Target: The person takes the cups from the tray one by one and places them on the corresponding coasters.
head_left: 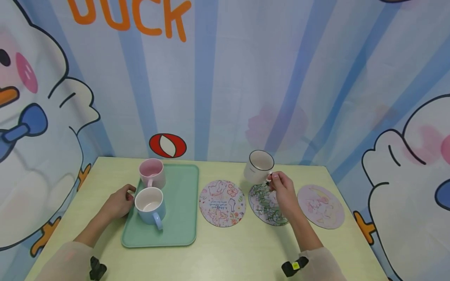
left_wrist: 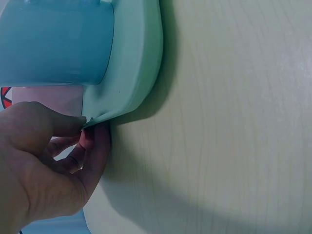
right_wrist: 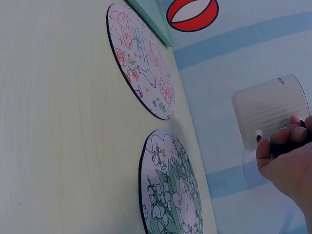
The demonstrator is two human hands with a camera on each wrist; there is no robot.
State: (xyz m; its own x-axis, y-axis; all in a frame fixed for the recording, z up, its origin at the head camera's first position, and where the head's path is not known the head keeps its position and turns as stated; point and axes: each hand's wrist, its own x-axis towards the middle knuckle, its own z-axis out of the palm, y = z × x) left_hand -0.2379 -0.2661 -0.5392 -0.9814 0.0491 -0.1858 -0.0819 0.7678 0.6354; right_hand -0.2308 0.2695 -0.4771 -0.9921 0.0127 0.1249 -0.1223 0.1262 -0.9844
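Observation:
My right hand (head_left: 284,194) grips the handle of a white mug (head_left: 256,171) with a dark rim. In the right wrist view this white mug (right_wrist: 270,109) hangs above the table, with the fingers curled round its dark handle. Below it lies a round coaster (head_left: 266,207) with green leaves and flowers. On the left, my left hand (head_left: 121,202) pinches the left edge of a green tray (head_left: 179,230), thumb above and fingers beneath the rim in the left wrist view. A blue mug (head_left: 150,207) and a pink mug (head_left: 153,173) stand on the tray.
A round coaster (head_left: 222,203) with pink and red drawings lies between the tray and the leafy coaster. Farther right is a pale pink coaster (head_left: 321,207). Behind the yellow table (head_left: 232,253) hangs a striped blue backdrop (head_left: 225,78) with cartoon ducks.

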